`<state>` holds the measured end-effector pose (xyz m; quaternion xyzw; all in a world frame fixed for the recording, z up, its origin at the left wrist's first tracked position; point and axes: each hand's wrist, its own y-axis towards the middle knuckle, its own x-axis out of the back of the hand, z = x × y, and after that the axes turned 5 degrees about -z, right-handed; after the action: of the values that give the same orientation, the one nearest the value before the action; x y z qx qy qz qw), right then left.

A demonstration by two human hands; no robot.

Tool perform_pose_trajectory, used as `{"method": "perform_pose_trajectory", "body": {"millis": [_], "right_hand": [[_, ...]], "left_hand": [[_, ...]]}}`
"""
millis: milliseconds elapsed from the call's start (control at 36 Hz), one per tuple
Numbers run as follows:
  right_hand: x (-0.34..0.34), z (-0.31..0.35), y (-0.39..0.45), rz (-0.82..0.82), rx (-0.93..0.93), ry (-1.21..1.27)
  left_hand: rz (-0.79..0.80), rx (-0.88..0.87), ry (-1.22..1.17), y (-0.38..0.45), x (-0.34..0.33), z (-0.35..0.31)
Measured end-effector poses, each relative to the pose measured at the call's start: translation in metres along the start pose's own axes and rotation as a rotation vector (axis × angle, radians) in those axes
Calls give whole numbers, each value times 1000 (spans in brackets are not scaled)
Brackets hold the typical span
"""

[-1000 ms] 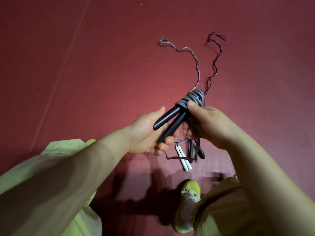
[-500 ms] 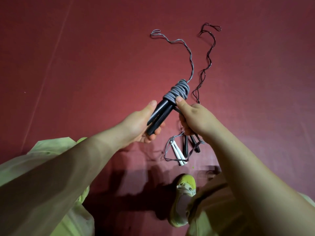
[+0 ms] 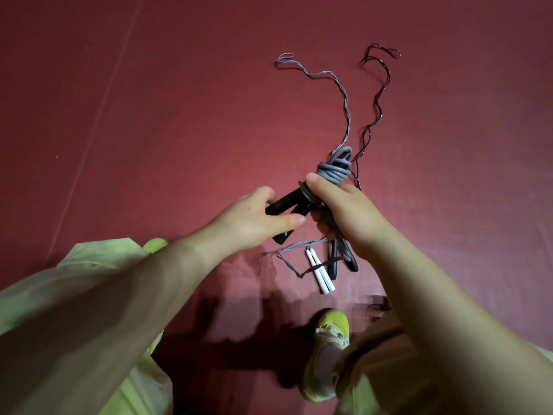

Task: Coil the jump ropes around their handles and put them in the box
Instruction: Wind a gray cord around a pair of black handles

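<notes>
Grey jump rope point(image 3: 333, 172) is partly coiled round a pair of black handles point(image 3: 288, 200), held up above the red floor point(image 3: 179, 115). Coil sits at the far end of the handles, just past the right thumb tip. Loose grey tail runs from the coil away across the floor, wavy, ending in a small loop at the far end.

Left hand point(image 3: 248, 220) grips the near end of the black handles, fingers curled round them, thumb lying across the top. Right hand point(image 3: 347, 211) clamps the bundle just below the coil, thumb pressed on the wraps, other fingers curled underneath; how tightly they close there cannot be seen. The two hands are near each other, not clearly touching.

A second rope, dark point(image 3: 378, 94), trails on the floor beside the grey tail, to its right. Below the right hand lie white handles point(image 3: 318, 274) side by side on the floor, with more black handles point(image 3: 332, 265) just beside them and thin cord looping around.

Yellow-green shoe point(image 3: 329, 354) near bottom centre, pale green sleeve point(image 3: 89, 265) at left.
</notes>
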<state>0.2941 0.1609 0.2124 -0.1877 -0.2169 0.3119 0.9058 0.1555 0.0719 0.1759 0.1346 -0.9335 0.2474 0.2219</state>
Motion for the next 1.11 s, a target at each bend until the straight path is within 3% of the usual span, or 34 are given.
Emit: {"method": "perform_pose_trajectory", "body": {"millis": [139, 306, 444, 583, 1000, 1111], "right_hand": [[-2, 5, -4, -2, 73, 153], [0, 6, -3, -3, 65, 337], [-1, 4, 3, 56, 43, 365], [0, 1, 8, 178, -88, 279], [3, -7, 7, 106, -192, -59], [1, -8, 9, 75, -199, -186]], "left_hand": [[257, 74, -448, -8, 2, -8], [787, 285, -902, -13, 10, -5], [910, 332, -1025, -13, 8, -4], [797, 369, -866, -10, 11, -5], [362, 325, -397, -7, 3, 3], [244, 241, -251, -2, 0, 7]]}}
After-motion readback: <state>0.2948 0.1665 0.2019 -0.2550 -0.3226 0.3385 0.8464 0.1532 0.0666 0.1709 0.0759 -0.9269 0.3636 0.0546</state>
